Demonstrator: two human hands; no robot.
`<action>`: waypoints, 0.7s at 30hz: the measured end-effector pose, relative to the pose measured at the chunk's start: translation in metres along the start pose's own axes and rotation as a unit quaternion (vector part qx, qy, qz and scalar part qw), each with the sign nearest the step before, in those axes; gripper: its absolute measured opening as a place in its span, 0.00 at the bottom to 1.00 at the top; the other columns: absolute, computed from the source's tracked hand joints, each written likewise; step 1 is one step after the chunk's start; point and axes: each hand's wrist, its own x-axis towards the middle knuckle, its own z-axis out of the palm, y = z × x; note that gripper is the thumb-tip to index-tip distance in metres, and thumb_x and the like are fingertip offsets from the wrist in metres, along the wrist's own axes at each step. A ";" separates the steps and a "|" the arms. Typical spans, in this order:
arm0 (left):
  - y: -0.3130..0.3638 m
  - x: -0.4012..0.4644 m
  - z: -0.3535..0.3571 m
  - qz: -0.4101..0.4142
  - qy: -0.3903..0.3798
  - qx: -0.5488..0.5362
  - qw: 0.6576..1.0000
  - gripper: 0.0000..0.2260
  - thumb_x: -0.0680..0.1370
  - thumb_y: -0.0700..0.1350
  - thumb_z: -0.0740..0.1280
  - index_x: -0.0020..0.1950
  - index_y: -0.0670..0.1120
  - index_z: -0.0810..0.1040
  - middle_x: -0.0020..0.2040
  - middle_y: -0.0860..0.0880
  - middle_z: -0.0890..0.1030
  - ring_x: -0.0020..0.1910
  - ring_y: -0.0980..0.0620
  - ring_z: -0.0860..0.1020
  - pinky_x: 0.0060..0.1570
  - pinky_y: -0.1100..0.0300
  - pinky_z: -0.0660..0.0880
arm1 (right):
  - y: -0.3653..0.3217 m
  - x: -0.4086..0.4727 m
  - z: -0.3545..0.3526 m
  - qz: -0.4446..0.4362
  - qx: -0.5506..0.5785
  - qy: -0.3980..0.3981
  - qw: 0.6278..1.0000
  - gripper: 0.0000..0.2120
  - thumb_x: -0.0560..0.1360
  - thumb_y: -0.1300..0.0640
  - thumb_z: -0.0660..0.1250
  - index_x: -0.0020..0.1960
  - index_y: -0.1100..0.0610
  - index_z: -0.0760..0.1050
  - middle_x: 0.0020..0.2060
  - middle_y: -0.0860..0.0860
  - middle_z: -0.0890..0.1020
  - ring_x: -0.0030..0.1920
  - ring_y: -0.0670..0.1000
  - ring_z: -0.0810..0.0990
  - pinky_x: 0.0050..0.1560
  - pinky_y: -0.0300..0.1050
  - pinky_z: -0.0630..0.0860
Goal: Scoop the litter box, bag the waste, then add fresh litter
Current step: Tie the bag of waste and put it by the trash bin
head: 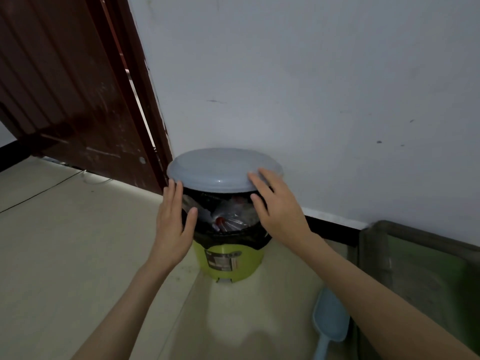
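- Our left hand (172,224) has its fingers (173,193) straight and close together, the tips reaching up to the left edge of the lid (223,168); the thumb points in over the black liner at the bin's mouth. We cannot tell whether the fingertips actually touch the lid.
- Our right hand (279,203) lies with its fingers (262,178) straight and slightly spread, resting on the right front of the lid's rim, while the thumb reaches under the rim towards the bin opening. It curls round nothing.
- The lid is pale grey-blue, round, and sits raised at the front above the bin, so we look in under it.
- The green bin (230,263) stands on the floor (78,242) against the white wall (311,87), close to the corner by the dark brown door (65,87).
- A black bin bag (228,239) lines the bin and folds down over its rim; inside we see crumpled clear plastic (228,219) with something red in it.
- The pale blue litter scoop (328,323) lies on the floor near the bin, to the right, partly behind our right forearm and just beside the litter box.
- The litter box (420,255) sits at the right edge of the view, grey-rimmed, against the wall; its contents are too blurred for us to read.
- A thin dark cable (44,189) runs across the floor at left.
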 end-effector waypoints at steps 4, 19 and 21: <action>-0.021 -0.039 0.008 -0.036 -0.047 0.061 0.996 0.29 0.75 0.63 0.42 0.75 0.55 0.44 0.75 0.58 0.44 0.73 0.60 0.39 0.72 0.56 0.41 | 0.000 -0.037 0.024 0.009 -0.021 -0.089 0.996 0.20 0.78 0.54 0.55 0.63 0.63 0.76 0.61 0.64 0.77 0.61 0.63 0.77 0.59 0.60 0.75; 0.064 -0.021 0.026 0.102 -0.136 0.217 0.961 0.33 0.74 0.62 0.41 0.76 0.48 0.54 0.77 0.49 0.52 0.74 0.56 0.44 0.72 0.54 0.41 | 0.037 -0.068 -0.039 0.077 -0.065 -0.200 0.975 0.26 0.78 0.47 0.51 0.72 0.56 0.66 0.70 0.57 0.69 0.70 0.58 0.68 0.68 0.60 0.65; 0.101 -0.012 0.044 0.131 -0.183 0.221 0.949 0.33 0.74 0.63 0.40 0.76 0.49 0.51 0.77 0.50 0.50 0.75 0.55 0.43 0.72 0.55 0.39 | 0.054 -0.078 -0.069 0.121 -0.093 -0.197 0.968 0.27 0.79 0.44 0.49 0.75 0.54 0.61 0.73 0.55 0.63 0.74 0.56 0.61 0.72 0.58 0.57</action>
